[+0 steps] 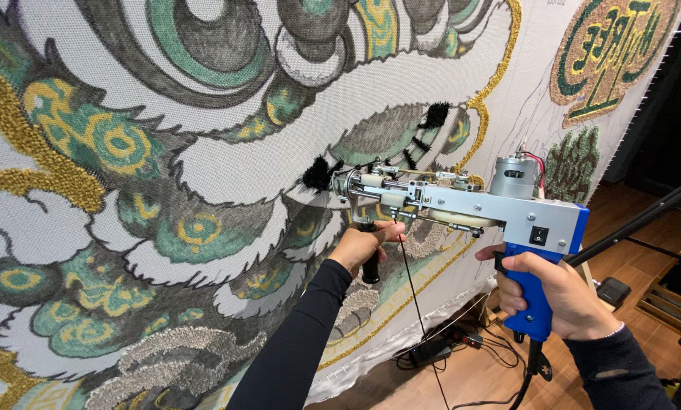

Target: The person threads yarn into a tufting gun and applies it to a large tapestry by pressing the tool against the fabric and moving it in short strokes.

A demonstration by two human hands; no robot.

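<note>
A blue and silver tufting gun (469,205) is held level, its needle end pressed against a large stretched cloth (226,159) with a green, grey and gold pattern. My right hand (560,292) grips the gun's blue rear handle. My left hand (364,244) wraps the black front grip under the needle end. A black tuft patch (317,173) sits on the cloth right at the needle. A thin black yarn (415,296) hangs down from the gun.
More black tufts (434,115) lie higher on the cloth. A black stand pole (644,220) slants at the right. Cables and a power strip (447,345) lie on the wooden floor below, beside a small black box (612,291).
</note>
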